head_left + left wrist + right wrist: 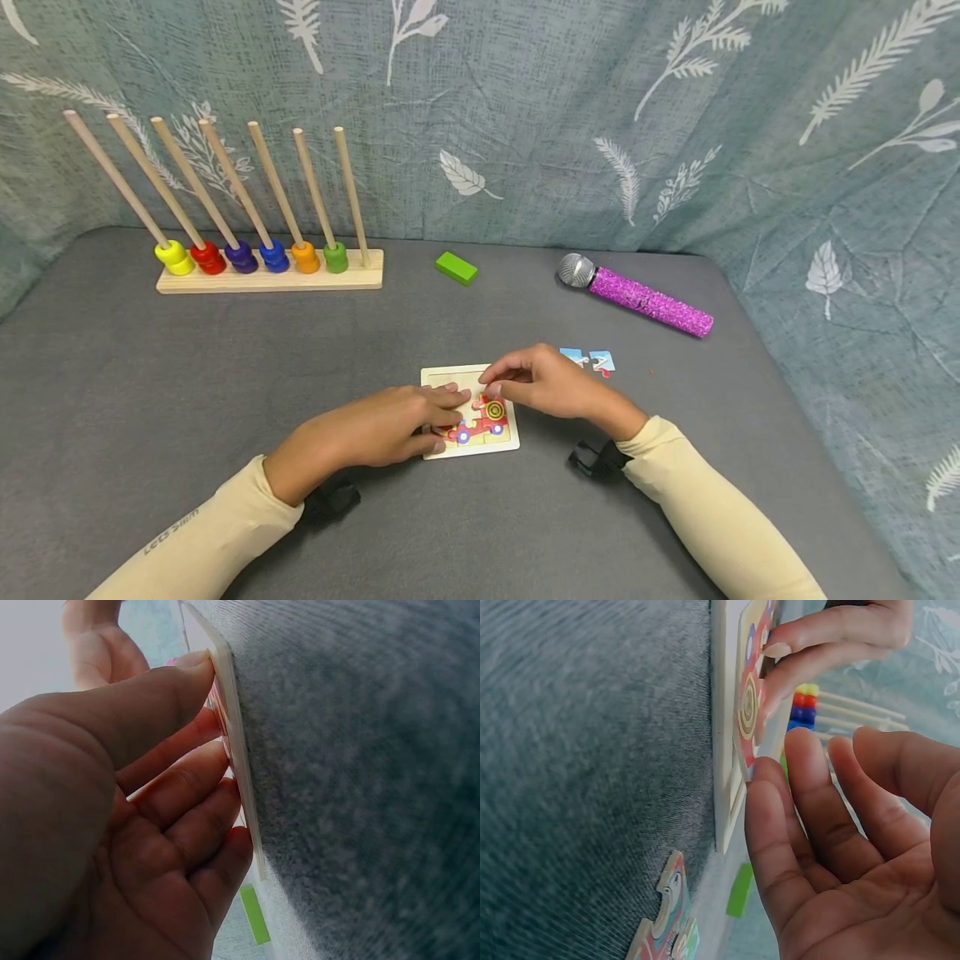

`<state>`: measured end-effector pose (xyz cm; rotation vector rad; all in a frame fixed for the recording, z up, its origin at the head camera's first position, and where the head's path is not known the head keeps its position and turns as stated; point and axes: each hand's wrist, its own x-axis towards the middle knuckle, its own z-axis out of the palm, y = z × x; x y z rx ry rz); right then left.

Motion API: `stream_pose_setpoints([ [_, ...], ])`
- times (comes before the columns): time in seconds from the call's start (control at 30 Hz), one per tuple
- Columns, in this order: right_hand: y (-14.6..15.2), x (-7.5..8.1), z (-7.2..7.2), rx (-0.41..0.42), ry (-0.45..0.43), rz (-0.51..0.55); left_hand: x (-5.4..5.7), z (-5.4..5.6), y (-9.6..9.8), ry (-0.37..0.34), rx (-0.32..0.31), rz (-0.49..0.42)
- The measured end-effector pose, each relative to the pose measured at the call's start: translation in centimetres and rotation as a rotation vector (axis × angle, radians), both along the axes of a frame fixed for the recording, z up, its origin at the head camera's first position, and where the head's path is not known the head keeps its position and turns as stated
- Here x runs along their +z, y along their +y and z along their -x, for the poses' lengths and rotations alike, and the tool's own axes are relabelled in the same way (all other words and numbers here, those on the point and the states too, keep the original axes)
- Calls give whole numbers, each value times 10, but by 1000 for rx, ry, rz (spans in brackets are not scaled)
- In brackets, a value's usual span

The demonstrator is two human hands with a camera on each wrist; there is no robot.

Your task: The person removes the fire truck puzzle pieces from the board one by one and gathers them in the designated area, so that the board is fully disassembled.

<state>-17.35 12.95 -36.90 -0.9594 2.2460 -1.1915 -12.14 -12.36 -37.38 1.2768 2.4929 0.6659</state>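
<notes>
While the left hand (390, 421) lies across the left side of a small puzzle tray (513, 429), the right hand (551, 383) reaches over the tray's upper right part. The tray rests flat on the bench (262, 350), in front of the person and between the two hands. In its lower right part, fitted puzzle pieces (480, 428) form a red vehicle with blue-rimmed wheels and a yellow-and-dark spiral.

The left fingers are extended and slightly apart, pressing on the tray, and the left thumb touches its near edge. The right fingers bend gently, with the thumb apart from them in the right wrist view; the lowest fingertips sit at the end of the piece with the spiral, though whether they touch it is hard to tell.

Just beyond the right hand lie two loose pieces (602, 360), mostly blue, near each other on the bench. Farther back, a green block (456, 267) lies between a wooden peg stand (270, 283), whose coloured rings (274, 257) run from yellow to green, and a glittery purple microphone (651, 302) with a silver head. Pale sleeves (712, 500) cover the forearms, and a leaf-patterned curtain (525, 108) hangs behind the bench
</notes>
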Motion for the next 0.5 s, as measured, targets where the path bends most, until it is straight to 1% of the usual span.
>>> stream_pose_setpoints([
  [0.13,0,1,1,-1,0,13,1,1,0,-10,0,1],
  [0.3,-3,0,1,-6,9,-4,2,1,-1,-8,-2,0],
  [0.5,-7,3,2,12,-12,-9,1,1,-1,-21,-3,-6],
])
